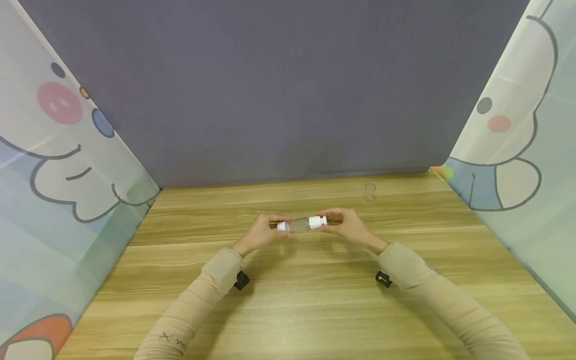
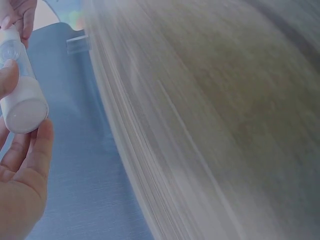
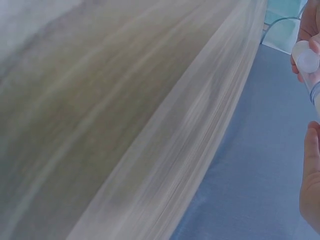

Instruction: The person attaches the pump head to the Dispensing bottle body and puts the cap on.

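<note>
A clear pump bottle [image 1: 299,225] with a white base and a white pump top is held sideways above the wooden table, between both hands. My left hand [image 1: 261,232] grips the white base end, thumb on one side and fingers on the other. At the opposite end, my right hand [image 1: 348,227] pinches the white pump top. In the left wrist view the round underside of the bottle [image 2: 26,112] faces the camera. The right wrist view catches only part of the bottle [image 3: 303,55] at its edge.
A small clear cap [image 1: 369,193] stands on the table [image 1: 297,310] at the back right. Behind the table hangs a dark grey curtain [image 1: 288,90]. Cartoon-printed panels [image 1: 513,125] border both sides. Black wrist devices [image 1: 241,280] hang below the sleeves.
</note>
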Available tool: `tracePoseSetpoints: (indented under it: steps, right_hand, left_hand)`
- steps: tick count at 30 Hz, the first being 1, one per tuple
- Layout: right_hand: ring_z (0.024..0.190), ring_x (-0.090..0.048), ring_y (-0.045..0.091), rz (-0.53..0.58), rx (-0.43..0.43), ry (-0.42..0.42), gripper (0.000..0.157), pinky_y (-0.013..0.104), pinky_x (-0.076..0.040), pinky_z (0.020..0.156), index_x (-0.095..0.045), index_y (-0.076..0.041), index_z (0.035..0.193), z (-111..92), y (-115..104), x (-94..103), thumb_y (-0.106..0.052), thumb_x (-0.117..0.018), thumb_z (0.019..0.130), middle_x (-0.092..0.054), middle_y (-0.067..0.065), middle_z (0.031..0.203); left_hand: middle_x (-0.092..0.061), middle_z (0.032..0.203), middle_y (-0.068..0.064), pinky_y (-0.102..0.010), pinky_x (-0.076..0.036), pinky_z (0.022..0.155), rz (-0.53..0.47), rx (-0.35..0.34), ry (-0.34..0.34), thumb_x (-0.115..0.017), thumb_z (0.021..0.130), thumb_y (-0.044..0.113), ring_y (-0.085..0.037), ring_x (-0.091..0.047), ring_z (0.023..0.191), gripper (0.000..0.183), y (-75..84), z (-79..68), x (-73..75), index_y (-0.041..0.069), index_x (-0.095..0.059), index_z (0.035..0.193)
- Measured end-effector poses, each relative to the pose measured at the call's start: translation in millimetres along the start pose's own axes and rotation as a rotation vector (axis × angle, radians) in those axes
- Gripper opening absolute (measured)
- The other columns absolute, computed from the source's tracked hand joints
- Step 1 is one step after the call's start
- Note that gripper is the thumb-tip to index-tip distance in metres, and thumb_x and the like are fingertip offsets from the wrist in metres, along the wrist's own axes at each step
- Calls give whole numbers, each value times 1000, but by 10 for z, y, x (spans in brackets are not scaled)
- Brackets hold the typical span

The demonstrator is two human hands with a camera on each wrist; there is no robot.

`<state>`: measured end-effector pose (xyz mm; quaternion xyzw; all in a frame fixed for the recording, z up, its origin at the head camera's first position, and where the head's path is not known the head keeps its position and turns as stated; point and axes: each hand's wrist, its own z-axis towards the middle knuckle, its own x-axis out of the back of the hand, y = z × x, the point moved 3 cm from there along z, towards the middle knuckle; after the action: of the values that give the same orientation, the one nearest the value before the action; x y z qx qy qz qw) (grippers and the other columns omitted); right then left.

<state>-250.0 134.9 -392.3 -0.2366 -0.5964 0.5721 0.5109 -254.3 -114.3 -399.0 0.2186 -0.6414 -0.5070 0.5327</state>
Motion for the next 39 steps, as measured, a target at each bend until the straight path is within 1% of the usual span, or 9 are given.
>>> tracePoseSetpoints:
  steps: [2, 10, 18, 21, 29, 36, 39]
  right_hand:
    - [107, -65, 42, -5, -4, 3, 38, 32, -59, 87, -59, 16, 125, 2, 3, -3, 3, -70, 90, -65, 32, 117]
    - [103, -67, 37, 4, -17, 9, 38, 30, -59, 85, -58, 16, 125, -2, 14, -14, 2, -69, 92, -67, 30, 113]
    - [101, -68, 35, 12, -21, 5, 36, 29, -59, 84, -59, 16, 124, -9, -15, -26, 2, -68, 92, -67, 30, 112]
    - [102, -67, 36, 11, -23, 2, 36, 29, -59, 84, -59, 16, 124, -5, -15, -30, 2, -69, 93, -67, 31, 113]
    - [103, -67, 40, -13, -36, 15, 36, 35, -60, 85, -60, 15, 124, -10, -9, -30, -1, -69, 93, -66, 31, 114]
    - [102, -68, 38, -81, -57, 39, 36, 39, -60, 86, -63, 12, 123, 13, 25, -19, -7, -70, 94, -68, 28, 113]
    - [101, -68, 37, -76, -49, 39, 36, 40, -60, 86, -63, 13, 122, 20, 24, -17, -7, -70, 93, -68, 28, 112]
  left_hand:
    - [-60, 131, -27, -36, -57, 91, 4, -8, -1, -79, 84, 1, -43, -62, 114, 44, 7, -2, 6, -10, -65, 124]
    - [-61, 131, -25, -35, -58, 90, -6, 8, -2, -79, 85, 2, -43, -62, 115, 44, 14, -5, 5, -9, -65, 125]
    - [-60, 131, -27, -35, -58, 90, 7, -17, -4, -78, 85, 1, -42, -62, 115, 44, 33, -19, 14, -10, -64, 125]
    - [-60, 131, -27, -35, -58, 89, 5, -15, -4, -78, 85, 1, -42, -63, 114, 43, 36, -29, 14, -10, -65, 125]
    - [-62, 131, -23, -33, -58, 89, -2, 11, 2, -78, 84, 2, -39, -63, 114, 43, 28, -17, 4, -6, -66, 125]
    - [-62, 130, -24, -35, -58, 90, -11, -9, 3, -78, 84, 2, -39, -64, 112, 43, 51, -19, 19, -7, -66, 124]
    - [-62, 130, -25, -36, -57, 91, -7, -14, 2, -78, 84, 2, -40, -64, 113, 42, 48, -17, 21, -7, -67, 124]
